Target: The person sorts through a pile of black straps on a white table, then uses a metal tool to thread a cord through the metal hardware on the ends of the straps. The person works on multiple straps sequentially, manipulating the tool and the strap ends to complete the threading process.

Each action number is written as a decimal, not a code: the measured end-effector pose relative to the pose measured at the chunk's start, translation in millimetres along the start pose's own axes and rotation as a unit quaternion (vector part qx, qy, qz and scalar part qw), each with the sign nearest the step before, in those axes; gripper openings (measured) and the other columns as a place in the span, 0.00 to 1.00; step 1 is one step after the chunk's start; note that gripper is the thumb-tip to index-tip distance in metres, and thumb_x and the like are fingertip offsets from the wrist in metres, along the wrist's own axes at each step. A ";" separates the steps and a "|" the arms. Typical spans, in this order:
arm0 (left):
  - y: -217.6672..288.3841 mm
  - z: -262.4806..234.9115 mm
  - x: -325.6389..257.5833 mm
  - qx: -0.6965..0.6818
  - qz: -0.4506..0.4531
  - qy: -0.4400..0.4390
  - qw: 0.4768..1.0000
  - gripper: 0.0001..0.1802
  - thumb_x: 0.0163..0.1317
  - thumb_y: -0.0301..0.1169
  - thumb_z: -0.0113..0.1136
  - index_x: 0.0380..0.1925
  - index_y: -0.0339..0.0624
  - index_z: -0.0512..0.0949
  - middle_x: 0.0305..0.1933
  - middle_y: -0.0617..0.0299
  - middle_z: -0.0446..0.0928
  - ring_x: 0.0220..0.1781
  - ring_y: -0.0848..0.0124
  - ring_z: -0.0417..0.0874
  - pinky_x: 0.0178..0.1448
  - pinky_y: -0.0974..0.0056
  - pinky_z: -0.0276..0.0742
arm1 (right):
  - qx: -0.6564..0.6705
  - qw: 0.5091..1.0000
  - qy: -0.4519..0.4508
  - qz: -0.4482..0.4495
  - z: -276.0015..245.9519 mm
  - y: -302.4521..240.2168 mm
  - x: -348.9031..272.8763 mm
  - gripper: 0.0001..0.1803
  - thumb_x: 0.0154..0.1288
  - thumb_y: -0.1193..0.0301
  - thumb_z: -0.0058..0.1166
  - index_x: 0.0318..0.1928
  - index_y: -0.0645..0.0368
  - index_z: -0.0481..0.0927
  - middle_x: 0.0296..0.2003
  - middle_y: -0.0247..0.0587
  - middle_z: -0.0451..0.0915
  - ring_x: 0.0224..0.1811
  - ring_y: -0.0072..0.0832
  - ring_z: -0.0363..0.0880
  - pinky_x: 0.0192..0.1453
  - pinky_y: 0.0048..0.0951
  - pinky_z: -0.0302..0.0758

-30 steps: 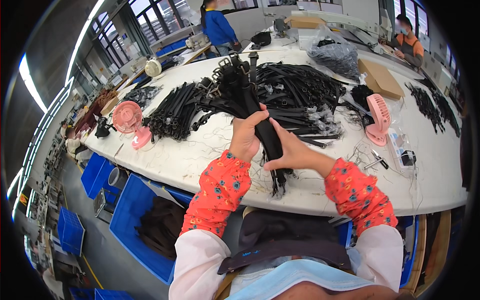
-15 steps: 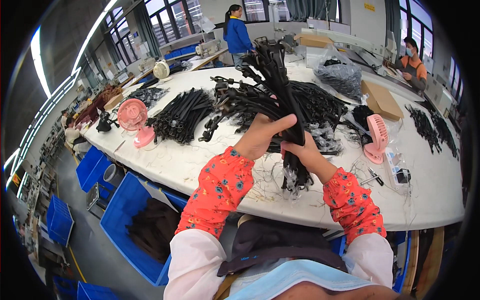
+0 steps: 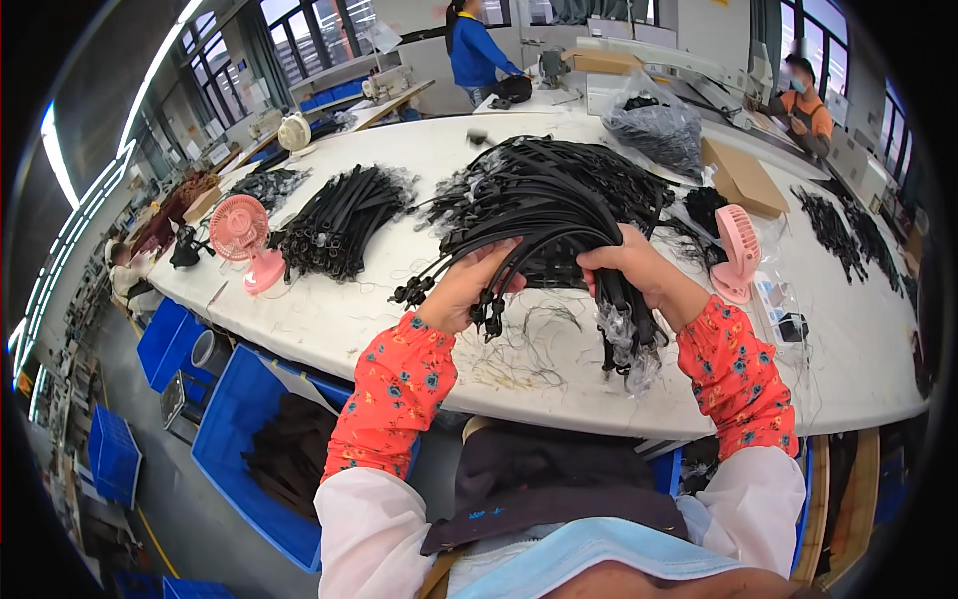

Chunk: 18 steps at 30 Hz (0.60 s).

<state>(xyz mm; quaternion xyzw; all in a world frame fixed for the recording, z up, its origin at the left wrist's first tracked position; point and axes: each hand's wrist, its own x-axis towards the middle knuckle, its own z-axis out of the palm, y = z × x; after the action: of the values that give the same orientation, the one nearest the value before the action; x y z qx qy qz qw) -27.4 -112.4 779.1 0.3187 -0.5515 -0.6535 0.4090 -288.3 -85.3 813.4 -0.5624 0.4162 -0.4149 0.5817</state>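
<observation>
My left hand and my right hand both grip one bundle of black straps, bent into an arch over the white table. The strap ends with black clips hang down by my left fingers. At my right hand the other ends hang down with clear plastic around them. Behind the bundle lies a big heap of the same black straps.
A second strap pile lies to the left beside a pink desk fan. Another pink fan stands on the right, near a cardboard box. Blue bins stand under the table. A person in blue and a person in orange work farther back.
The bundle stood upright in both hands before. Now it is lowered and bent into an arch, with my hands moved apart to its two ends.
</observation>
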 end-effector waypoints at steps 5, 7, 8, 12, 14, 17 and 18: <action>-31.4 -13.9 21.2 -0.010 0.067 -0.018 0.998 0.25 0.70 0.41 0.63 0.61 0.39 0.73 0.50 0.61 0.79 0.40 0.72 0.83 0.50 0.63 0.81 | 0.027 0.999 0.005 0.041 1.9 1.1 0.4 0.13 0.58 0.73 0.65 0.40 0.62 0.76 0.26 0.40 0.79 0.23 0.28 0.79 0.28 0.30 0.79; -35.5 -18.3 23.0 -0.083 0.080 -0.041 0.992 0.21 0.71 0.38 0.63 0.57 0.39 0.75 0.46 0.60 0.81 0.41 0.72 0.84 0.53 0.62 0.81 | 0.051 0.998 0.003 0.048 5.2 -1.2 -1.3 0.13 0.58 0.73 0.65 0.40 0.62 0.76 0.26 0.40 0.79 0.22 0.28 0.80 0.27 0.30 0.79; -30.7 -16.2 20.9 -0.101 0.081 -0.044 0.991 0.19 0.71 0.37 0.63 0.56 0.39 0.76 0.45 0.60 0.81 0.42 0.71 0.84 0.53 0.62 0.81 | 0.064 0.997 0.001 0.051 6.5 -2.2 -1.6 0.13 0.58 0.73 0.66 0.40 0.62 0.76 0.26 0.41 0.79 0.22 0.28 0.80 0.27 0.30 0.80; -21.4 7.2 20.5 -0.133 0.064 -0.017 0.989 0.13 0.72 0.35 0.61 0.48 0.37 0.80 0.33 0.64 0.79 0.37 0.74 0.82 0.47 0.65 0.80 | 0.062 0.997 0.013 0.053 0.8 2.9 -1.7 0.13 0.58 0.73 0.66 0.39 0.63 0.76 0.25 0.41 0.80 0.21 0.28 0.80 0.26 0.31 0.80; -20.5 5.6 24.8 -0.111 0.051 0.000 0.992 0.13 0.72 0.35 0.61 0.48 0.36 0.80 0.28 0.67 0.77 0.32 0.75 0.79 0.43 0.66 0.79 | 0.065 0.997 0.007 0.050 1.5 4.0 0.3 0.12 0.58 0.73 0.65 0.39 0.63 0.77 0.25 0.41 0.80 0.21 0.28 0.80 0.26 0.31 0.80; -22.1 3.8 21.4 0.005 0.057 -0.011 0.998 0.16 0.75 0.39 0.56 0.41 0.34 0.80 0.20 0.70 0.67 0.24 0.79 0.69 0.33 0.69 0.68 | 0.081 0.996 -0.001 0.040 -3.3 4.7 1.8 0.10 0.59 0.73 0.65 0.37 0.63 0.77 0.25 0.40 0.80 0.21 0.28 0.81 0.26 0.30 0.80; -24.3 3.8 19.3 0.050 0.063 -0.024 0.996 0.17 0.76 0.40 0.55 0.40 0.34 0.80 0.19 0.70 0.65 0.23 0.80 0.68 0.32 0.69 0.65 | 0.086 0.996 0.011 0.034 -5.9 2.5 1.3 0.10 0.59 0.73 0.64 0.37 0.63 0.78 0.25 0.40 0.80 0.21 0.28 0.81 0.26 0.30 0.80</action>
<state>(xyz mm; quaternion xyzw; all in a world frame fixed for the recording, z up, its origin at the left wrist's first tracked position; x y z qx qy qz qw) -44.1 -126.4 756.7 0.2879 -0.6118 -0.6054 0.4198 -293.5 -88.4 810.7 -0.4916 0.4038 -0.4352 0.6371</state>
